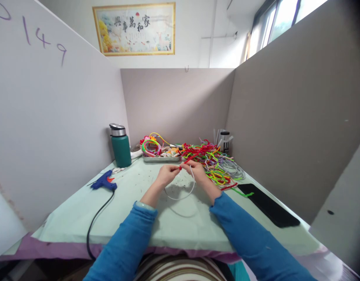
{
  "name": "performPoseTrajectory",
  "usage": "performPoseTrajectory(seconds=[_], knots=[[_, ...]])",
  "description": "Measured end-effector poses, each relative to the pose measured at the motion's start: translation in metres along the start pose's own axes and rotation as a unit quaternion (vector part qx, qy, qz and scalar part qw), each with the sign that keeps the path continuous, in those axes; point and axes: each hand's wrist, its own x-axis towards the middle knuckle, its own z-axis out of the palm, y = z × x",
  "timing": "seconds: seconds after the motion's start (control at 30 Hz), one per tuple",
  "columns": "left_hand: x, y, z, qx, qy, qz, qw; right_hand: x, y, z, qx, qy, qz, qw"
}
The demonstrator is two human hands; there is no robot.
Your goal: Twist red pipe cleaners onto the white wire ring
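My left hand [167, 174] and my right hand [196, 171] meet over the middle of the table, fingertips pinched close together. Between them is a thin white hoop [180, 199], whose curve hangs down toward me above its shadow on the cloth. A red pipe cleaner [189, 159] sticks up from the right fingertips, and a small red wound bit shows between the two hands. The left fingers pinch at this red part. Closed around the red pipe cleaner and the side of the hoop, the right fingers hide the exact grip.
A pile of coloured pipe cleaners [216, 166] lies behind my right hand. Behind it stands a black-topped container [225, 142]. A metal tray [162, 159] holds craft pieces. At left are a green bottle [120, 150] and a corded blue glue gun [105, 181]; at right, a flat black object [270, 207].
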Motion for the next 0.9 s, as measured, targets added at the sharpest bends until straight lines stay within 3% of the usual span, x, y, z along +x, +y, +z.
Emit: performPoseTrajectory(seconds=[0.13,0.4,0.6,0.73,0.9], knots=[[-0.001,-0.002,0.003,0.025,-0.007,0.009,1.000,0.001,-0.001,0.000,-0.019,-0.012,-0.063,0.998],[-0.002,-0.001,0.003,0.072,-0.007,0.031,0.997,-0.001,-0.002,0.000,-0.001,-0.056,0.014,0.998],[0.000,0.000,0.000,-0.019,0.010,-0.060,0.998,-0.001,-0.003,0.000,0.015,-0.061,0.031,0.998],[-0.001,0.007,-0.002,-0.122,-0.025,-0.135,0.983,-0.002,-0.006,-0.001,0.011,-0.070,0.030,0.997],[-0.005,0.014,-0.007,-0.210,-0.078,-0.172,0.959,-0.003,-0.008,-0.001,0.025,-0.071,0.030,0.997]])
